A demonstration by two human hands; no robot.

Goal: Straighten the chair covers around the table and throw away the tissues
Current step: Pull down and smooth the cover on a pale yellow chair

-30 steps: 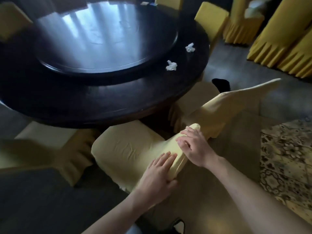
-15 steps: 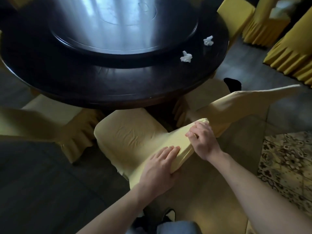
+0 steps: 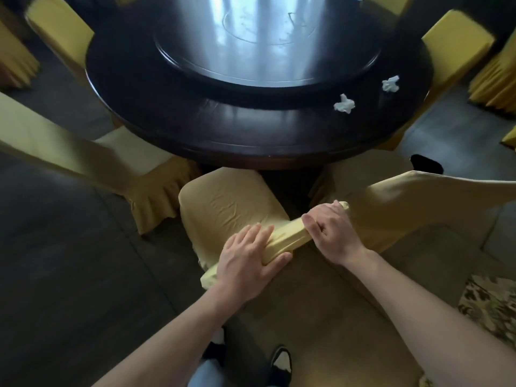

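Both hands sit on the top edge of the chair back nearest the camera, in the one head view. Left hand [image 3: 248,261] lies over the yellow cover [image 3: 223,208] at the near end of that edge, fingers fairly straight on the front face and thumb hooked round the back, so it pinches the cloth between them; this looks like a hold meant to pin the fabric while it is drawn along. Right hand [image 3: 329,230] is further along the same edge, fingers curled over the bunched cover and gripping it, probably to pull the slack toward the far corner and seat the cover squarely. The cloth over the seat, just beyond the hands, shows wrinkles, so I judge this chair is not yet finished. The seat is tucked partly under the rim of the round dark counter [image 3: 195,129]. Two crumpled tissues lie on the counter's outer ring to the right of this chair: one tissue [image 3: 344,103] closer, another tissue [image 3: 390,84] a little past it, apart from each other and untouched. More covered chairs ring the counter: a left chair [image 3: 83,152] beside this one and a right chair [image 3: 418,196] on the other side.
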